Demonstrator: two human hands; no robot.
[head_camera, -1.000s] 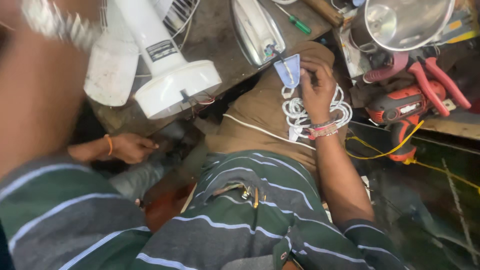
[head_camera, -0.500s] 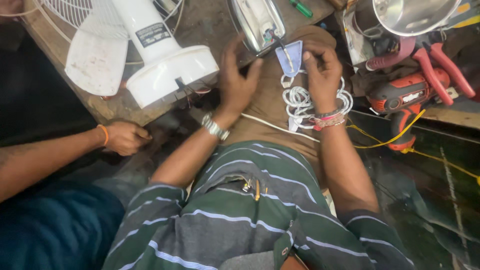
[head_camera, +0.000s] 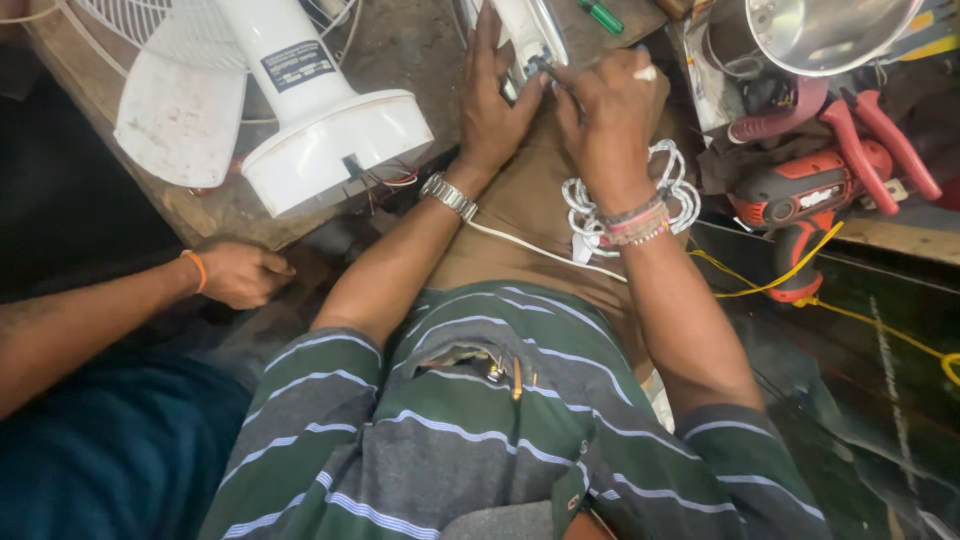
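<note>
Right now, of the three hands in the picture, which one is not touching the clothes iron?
The co-worker's hand with the orange wristband, at the left table edge. The left hand and right hand both rest on the iron.

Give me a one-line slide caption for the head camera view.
Both hands, left hand and right hand, grip a clothes iron on a cluttered workbench beside a white fan.

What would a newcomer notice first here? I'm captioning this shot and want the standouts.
At top centre, the left hand and right hand meet on a clothes iron at the bench edge, above a coiled white cord on the lap. To the left lies a tipped white fan; to the right, an orange power drill and a steel pot.
</note>
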